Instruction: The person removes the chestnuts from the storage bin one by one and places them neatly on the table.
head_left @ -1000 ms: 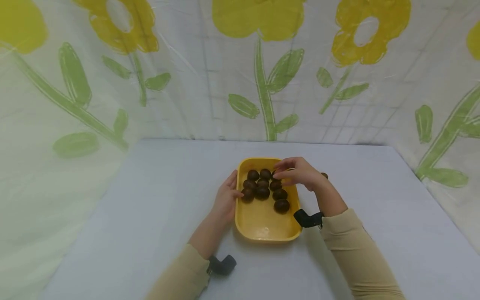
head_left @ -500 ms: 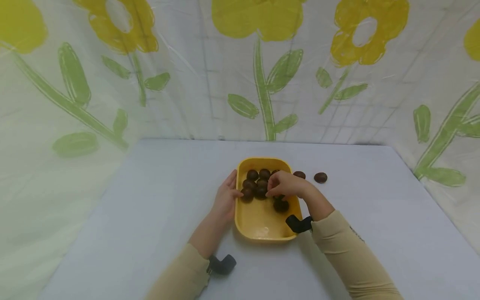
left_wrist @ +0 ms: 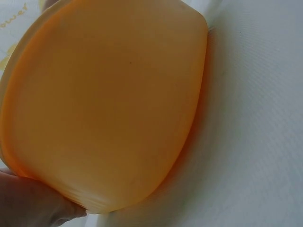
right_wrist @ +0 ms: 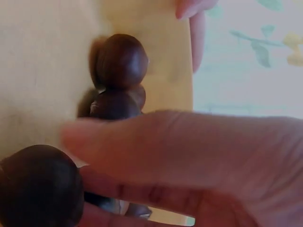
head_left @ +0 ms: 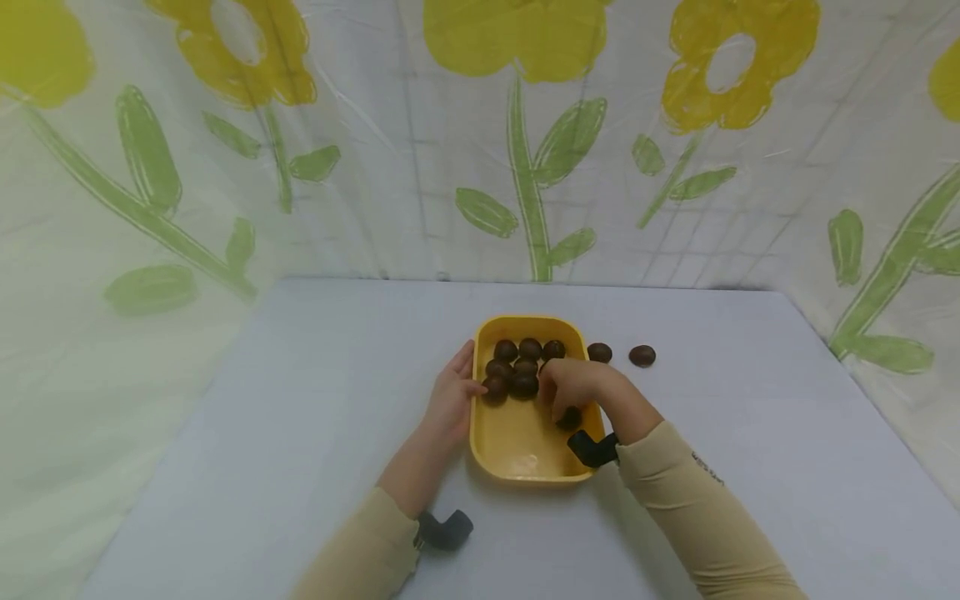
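Observation:
A yellow tray [head_left: 525,450] holds several glossy brown chestnuts [head_left: 523,385], grouped toward its far half. My left hand [head_left: 448,402] grips the tray's left side, its thumb over the rim; the left wrist view shows the tray's outer wall [left_wrist: 109,104]. Inside the tray on the right, my right hand [head_left: 581,386] reaches down with bent fingers and covers some of the chestnuts. In the right wrist view, a near chestnut [right_wrist: 40,184] lies right at the fingertips, below the thumb [right_wrist: 109,142]. I cannot tell whether the right fingers pinch a chestnut.
Two chestnuts lie on the white tabletop beyond the tray's right side, one close to the rim [head_left: 599,352] and another chestnut [head_left: 642,356] farther right. A pale curtain [head_left: 375,167] printed with yellow flowers hangs behind the table [head_left: 337,375].
My right hand has moved from the tray's upper right toward its near right, uncovering a chestnut outside the rim. The front chestnut has shifted slightly nearer and right. My left hand stays put.

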Demonstrator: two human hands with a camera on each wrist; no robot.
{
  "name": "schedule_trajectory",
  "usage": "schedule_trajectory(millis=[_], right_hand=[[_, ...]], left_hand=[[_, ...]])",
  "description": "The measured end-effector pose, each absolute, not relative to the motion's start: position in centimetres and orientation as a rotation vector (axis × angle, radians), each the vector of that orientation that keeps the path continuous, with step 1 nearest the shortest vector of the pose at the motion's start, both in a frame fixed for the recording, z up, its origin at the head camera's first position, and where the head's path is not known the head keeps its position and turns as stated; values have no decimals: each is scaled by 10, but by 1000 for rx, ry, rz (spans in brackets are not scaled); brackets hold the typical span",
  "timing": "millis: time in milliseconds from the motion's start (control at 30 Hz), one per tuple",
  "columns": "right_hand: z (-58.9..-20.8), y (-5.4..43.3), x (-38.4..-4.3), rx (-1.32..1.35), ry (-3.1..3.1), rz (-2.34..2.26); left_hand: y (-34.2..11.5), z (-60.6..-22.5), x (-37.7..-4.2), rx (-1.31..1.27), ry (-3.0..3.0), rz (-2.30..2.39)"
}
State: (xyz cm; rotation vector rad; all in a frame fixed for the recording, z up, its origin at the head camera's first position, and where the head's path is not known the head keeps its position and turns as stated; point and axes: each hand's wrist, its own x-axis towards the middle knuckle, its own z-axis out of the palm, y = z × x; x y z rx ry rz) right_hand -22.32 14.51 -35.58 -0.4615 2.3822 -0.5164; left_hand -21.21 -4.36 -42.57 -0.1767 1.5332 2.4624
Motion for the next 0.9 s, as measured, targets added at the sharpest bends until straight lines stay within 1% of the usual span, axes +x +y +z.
schedule_trajectory(millis=[267, 533, 667, 833, 900], right_hand=[[-362, 140, -219, -488, 2356, -328], [-367, 140, -222, -562, 2351, -304], [-367, 144, -225, -611, 2318, -397], [-365, 158, -233, -712, 2273, -651], [-363, 164, -236, -685, 2269, -770]], left_hand=[[-43, -426, -211, -146, 1544, 2464], [-43, -426, -211, -158, 1543, 2466], [-43, -426, -210, -168, 1533, 2471], [-43, -425, -210, -149, 1538, 2466], [-44, -424, -210, -148, 1546, 2461]])
